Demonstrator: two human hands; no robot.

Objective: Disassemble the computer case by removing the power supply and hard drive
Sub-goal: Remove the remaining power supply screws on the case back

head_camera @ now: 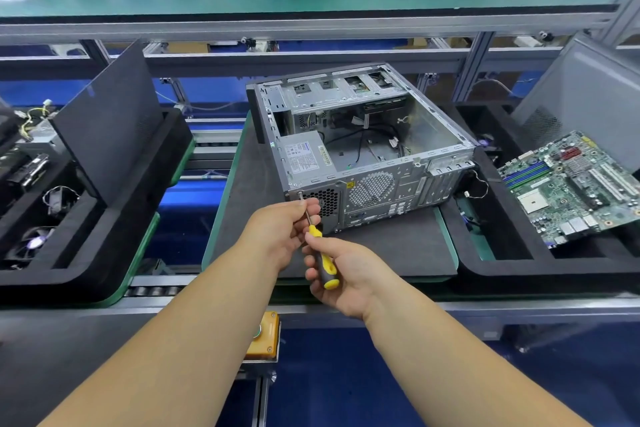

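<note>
My right hand [349,274] grips the yellow-and-black screwdriver [320,253], its tip on a screw [300,195] at the rear upper-left corner of the computer case [363,149]. My left hand [280,236] pinches the shaft. The case lies open on the dark worktop [381,250], power supply [304,156] inside (near that corner); the hard drive I cannot make out.

power supply [304,156] label unreadable, motherboard [575,184] edge-cropped
</note>
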